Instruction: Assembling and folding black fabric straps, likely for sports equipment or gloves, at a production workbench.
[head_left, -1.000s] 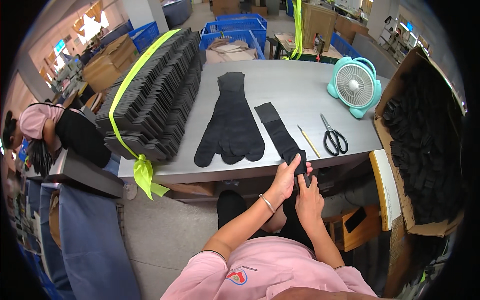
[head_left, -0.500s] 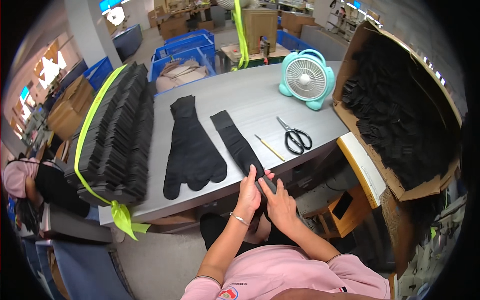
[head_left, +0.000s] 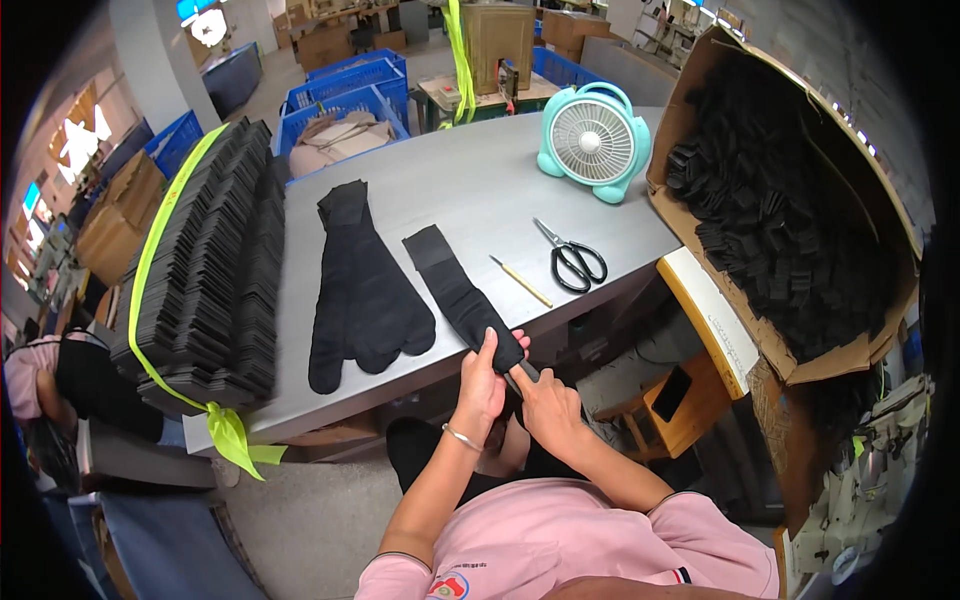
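Observation:
A long black sock lies slantwise over the table's front edge, its ribbed cuff at the far end. My left hand grips its near end, thumb on top and fingertips showing beyond the far side. Close beside it, my right hand has its index finger stretched toward a dark grey strip at the sock's end. Its other fingers are curled, and what they hold is partly hidden. Left of this sock, several black socks lie overlapped, cuffs together and toes fanned toward me.
Tall stacks of folded black socks, tied with a yellow-green ribbon, stand on the left. A small yellow-handled tool, black-handled scissors and a turquoise fan are on the table. Right: a carton of black pieces and a phone.
The view has shifted, so the table things appear farther left. My right hand has drawn slightly back from the left, and more of the sock's rounded near end shows.

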